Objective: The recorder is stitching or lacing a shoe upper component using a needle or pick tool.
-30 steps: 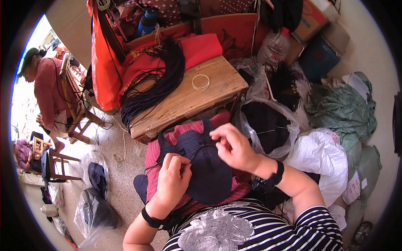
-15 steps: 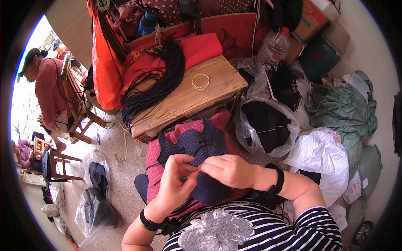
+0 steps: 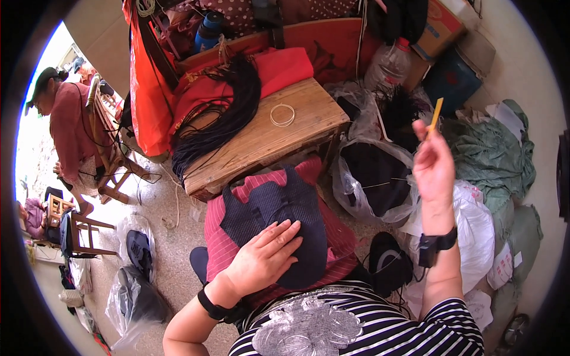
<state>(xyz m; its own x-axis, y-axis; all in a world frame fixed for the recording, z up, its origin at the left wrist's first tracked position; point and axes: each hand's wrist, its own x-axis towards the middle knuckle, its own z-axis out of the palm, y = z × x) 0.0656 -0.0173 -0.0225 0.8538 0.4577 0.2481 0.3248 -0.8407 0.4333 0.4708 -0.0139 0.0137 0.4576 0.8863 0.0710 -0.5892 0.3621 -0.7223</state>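
On my lap, over a red pinstriped cloth (image 3: 217, 243), lies a dark navy textured fabric piece (image 3: 309, 249) with a rounded near end and strap-like parts at its far end. My left hand (image 3: 268, 254) rests flat on it, fingers stretched out side by side, gripping nothing. Raised well off to the right, my right hand (image 3: 433, 163) pinches a short, thin yellow stick (image 3: 437, 113) that points up. Whether the stick has a hook or point cannot be made out.
Ahead stands a wooden bench (image 3: 309, 113) bearing a bundle of dark cords (image 3: 243, 89) and a pale ring (image 3: 282, 115). Right of it is a clear plastic bag (image 3: 380, 184) of dark material, beside white sacks (image 3: 475, 237). A seated person (image 3: 77, 124) is at far left.
My two hands were together over the navy piece. The right hand has swung up and right with the yellow stick, while the left has flattened onto the fabric.
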